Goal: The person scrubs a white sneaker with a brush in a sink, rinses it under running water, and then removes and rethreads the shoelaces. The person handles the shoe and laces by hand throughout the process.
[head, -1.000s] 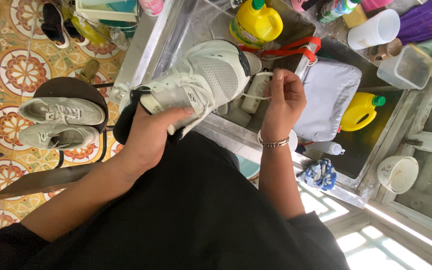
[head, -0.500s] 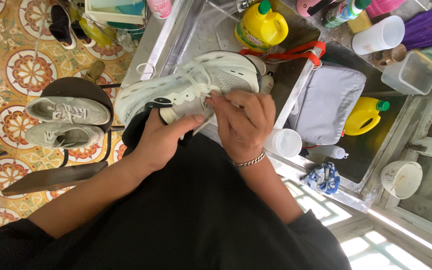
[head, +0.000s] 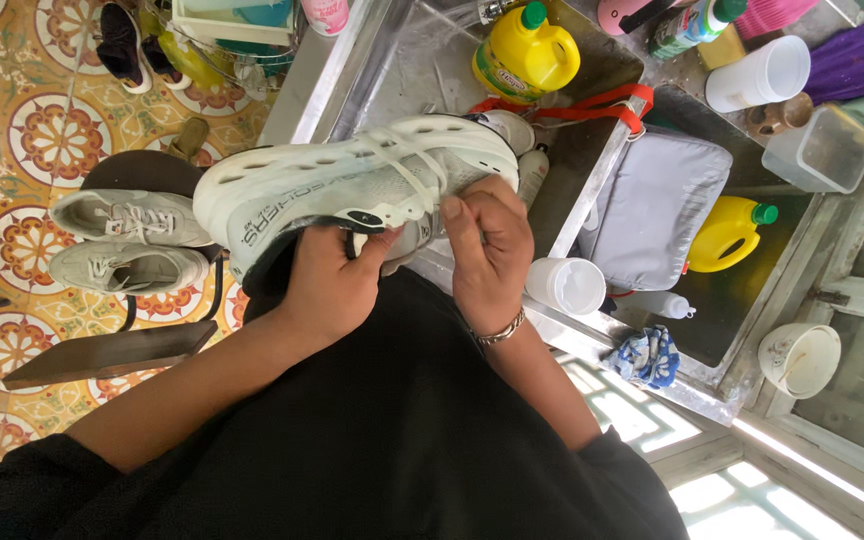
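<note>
A white sneaker [head: 352, 190] is gripped at its heel by the left hand [head: 337, 280], fingers closed around the dark collar, and is held on its side above the edge of a metal sink [head: 352, 60], the sole turned upward. The toe end is clasped by the right hand [head: 487, 245], fingers curled shut against the upper beside the laces. Just past the shoe, a yellow jug [head: 527, 55] and a grey bag [head: 652, 205] with red straps are seen in the sink. On a dark stool [head: 142, 172] over the patterned floor [head: 42, 140], a pair of grey sneakers [head: 127, 240] is laid.
</note>
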